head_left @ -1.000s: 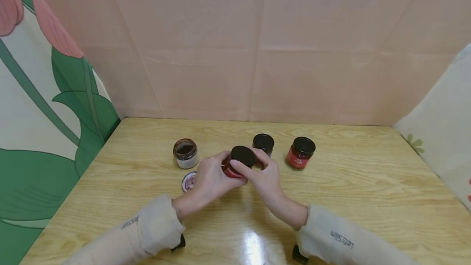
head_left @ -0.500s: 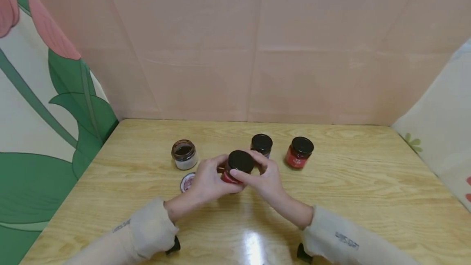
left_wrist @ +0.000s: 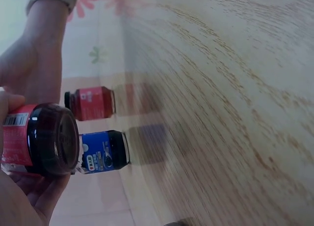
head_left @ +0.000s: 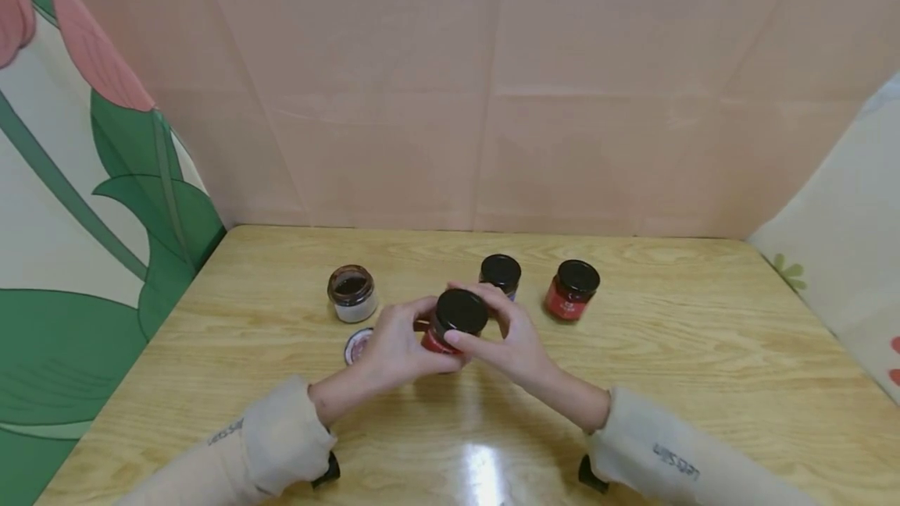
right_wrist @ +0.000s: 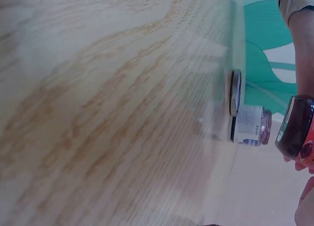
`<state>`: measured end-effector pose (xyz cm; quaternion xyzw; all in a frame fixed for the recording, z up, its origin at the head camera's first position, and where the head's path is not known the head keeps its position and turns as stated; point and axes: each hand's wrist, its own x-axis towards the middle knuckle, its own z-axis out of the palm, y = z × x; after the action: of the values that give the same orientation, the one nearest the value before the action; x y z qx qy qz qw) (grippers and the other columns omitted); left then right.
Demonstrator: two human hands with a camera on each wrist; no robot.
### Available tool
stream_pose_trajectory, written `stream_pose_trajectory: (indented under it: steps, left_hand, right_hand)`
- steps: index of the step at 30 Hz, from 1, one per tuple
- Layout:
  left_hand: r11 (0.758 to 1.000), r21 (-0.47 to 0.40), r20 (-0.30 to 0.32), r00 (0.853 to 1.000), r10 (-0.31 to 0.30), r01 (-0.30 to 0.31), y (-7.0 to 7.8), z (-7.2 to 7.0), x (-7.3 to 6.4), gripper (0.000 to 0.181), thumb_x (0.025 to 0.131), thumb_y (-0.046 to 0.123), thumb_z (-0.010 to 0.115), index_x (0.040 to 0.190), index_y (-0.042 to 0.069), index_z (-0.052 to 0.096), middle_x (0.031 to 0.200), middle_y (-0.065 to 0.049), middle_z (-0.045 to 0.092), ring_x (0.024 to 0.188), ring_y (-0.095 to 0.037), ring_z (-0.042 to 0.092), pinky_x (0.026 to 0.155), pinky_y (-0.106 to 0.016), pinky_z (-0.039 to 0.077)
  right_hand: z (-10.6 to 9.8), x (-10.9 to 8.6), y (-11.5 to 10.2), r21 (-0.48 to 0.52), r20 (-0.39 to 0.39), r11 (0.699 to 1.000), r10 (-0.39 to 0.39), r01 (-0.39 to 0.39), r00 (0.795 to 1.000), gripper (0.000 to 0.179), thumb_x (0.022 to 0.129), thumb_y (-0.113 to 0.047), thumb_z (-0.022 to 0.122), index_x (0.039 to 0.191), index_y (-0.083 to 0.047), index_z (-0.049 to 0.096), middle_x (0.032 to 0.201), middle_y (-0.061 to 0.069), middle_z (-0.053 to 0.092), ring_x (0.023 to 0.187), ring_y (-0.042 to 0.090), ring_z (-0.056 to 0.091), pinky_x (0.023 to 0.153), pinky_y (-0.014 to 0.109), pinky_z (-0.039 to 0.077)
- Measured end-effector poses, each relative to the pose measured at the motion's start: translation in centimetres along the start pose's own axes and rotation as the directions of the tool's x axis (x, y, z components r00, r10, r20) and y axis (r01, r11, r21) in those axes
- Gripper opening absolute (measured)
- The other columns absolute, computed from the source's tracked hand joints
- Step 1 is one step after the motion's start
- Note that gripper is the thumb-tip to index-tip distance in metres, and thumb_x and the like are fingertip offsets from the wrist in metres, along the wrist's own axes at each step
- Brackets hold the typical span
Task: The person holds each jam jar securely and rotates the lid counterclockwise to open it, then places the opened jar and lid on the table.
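My left hand [head_left: 397,342] grips the body of a jar with a red label [left_wrist: 17,135], its thumb on the near side. The fingers of my right hand [head_left: 513,338] curl round the jar's black lid [head_left: 462,309], thumb at the near edge. The jar is held above the table, tilted a little, and its dark glass base [left_wrist: 56,140] faces the left wrist camera. To the left stands a lidless jar [head_left: 351,295] with a pale label and dark residue inside. A round lid [head_left: 356,343] lies beside it, partly behind my left hand.
Behind my right hand stands a blue-labelled jar [left_wrist: 100,151] with a black lid. A second red-labelled jar [head_left: 569,295], also lidded, is further right. The wooden table [head_left: 668,334] meets a pink backdrop [head_left: 394,139] at its far edge.
Both hands and the held jar have come slightly nearer to me. My right thumb has shifted round from the lid's left side to its near edge.
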<state>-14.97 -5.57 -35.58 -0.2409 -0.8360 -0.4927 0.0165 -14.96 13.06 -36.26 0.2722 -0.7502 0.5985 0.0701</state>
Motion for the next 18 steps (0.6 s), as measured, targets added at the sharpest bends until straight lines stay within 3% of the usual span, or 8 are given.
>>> stream_pose_trajectory:
  steps: [5, 9, 13, 18]
  left_hand:
    - [1.000, 0.016, -0.072, 0.997, 0.004, -0.003, 0.1, 0.2, 0.0, 0.046, 0.066, 0.020, 0.084, 0.108, 0.012, 0.068, 0.090, 0.001, 0.072, 0.083, -0.015, 0.070, 0.070, -0.022, 0.055]
    - [0.999, 0.028, -0.119, 0.993, -0.014, 0.017, 0.0, 0.4, 0.0, 0.042, 0.065, 0.024, 0.085, 0.103, 0.012, 0.070, 0.087, 0.001, 0.073, 0.076, -0.009, 0.066, 0.065, -0.019, 0.052]
    - [0.998, 0.051, -0.157, 0.987, -0.033, 0.042, 0.1, 0.4, 0.0, 0.037, 0.065, 0.028, 0.085, 0.096, 0.015, 0.070, 0.077, 0.007, 0.069, 0.069, -0.005, 0.059, 0.060, -0.019, 0.047]
    - [0.994, 0.089, -0.190, 0.981, -0.042, 0.060, 0.3, 0.5, 0.0, 0.031, 0.065, 0.031, 0.085, 0.088, 0.018, 0.068, 0.069, 0.012, 0.063, 0.065, -0.007, 0.057, 0.056, -0.020, 0.044]
  right_hand:
    - [0.0, 0.0, -0.1, -0.026, -0.017, 0.999, 0.030, -0.031, 0.999, 0.056, 0.080, -0.015, 0.078, 0.132, -0.012, 0.057, 0.122, 0.003, 0.060, 0.109, 0.011, 0.053, 0.091, 0.030, 0.044]
    - [0.3, 0.0, -0.6, -0.060, -0.092, 0.994, 0.090, -0.095, 0.992, 0.051, 0.080, -0.016, 0.078, 0.127, -0.017, 0.060, 0.118, 0.001, 0.061, 0.104, 0.012, 0.052, 0.086, 0.032, 0.046]
    - [0.7, 0.1, -1.5, -0.078, -0.181, 0.985, 0.138, -0.154, 0.974, 0.047, 0.080, -0.015, 0.077, 0.124, -0.011, 0.062, 0.115, 0.004, 0.061, 0.099, 0.016, 0.053, 0.080, 0.031, 0.049]
    - [1.0, 0.1, -2.1, -0.106, -0.210, 0.975, 0.172, -0.197, 0.962, 0.049, 0.079, -0.015, 0.078, 0.124, -0.007, 0.062, 0.114, 0.006, 0.060, 0.097, 0.018, 0.053, 0.078, 0.029, 0.049]
